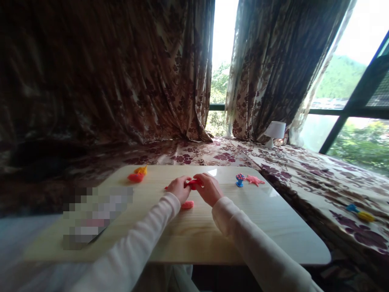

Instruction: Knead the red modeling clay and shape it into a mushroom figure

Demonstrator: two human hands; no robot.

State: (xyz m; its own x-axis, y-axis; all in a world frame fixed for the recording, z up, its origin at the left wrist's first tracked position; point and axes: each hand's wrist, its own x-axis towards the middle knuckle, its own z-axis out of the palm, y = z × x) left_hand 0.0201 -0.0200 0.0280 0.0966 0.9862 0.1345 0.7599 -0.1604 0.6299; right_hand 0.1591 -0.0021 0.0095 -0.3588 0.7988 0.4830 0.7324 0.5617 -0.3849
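Observation:
Both my hands meet over the middle of a light wooden table [243,231]. My left hand [178,189] and my right hand [209,188] are closed together on a small red piece of modelling clay [192,184]. A pink lump of clay [187,205] lies on the table just below my left hand. An orange and yellow clay shape [137,174] sits at the far left of the table. A blue mushroom-like figure [240,179] and a pink star-like figure [254,180] stand at the far right.
A blurred patch [94,213] covers the table's left side. Patterned bedding [319,178] surrounds the table, with a small white lamp [275,133] near the curtains [127,73] and blue and yellow pieces [361,213] on the right.

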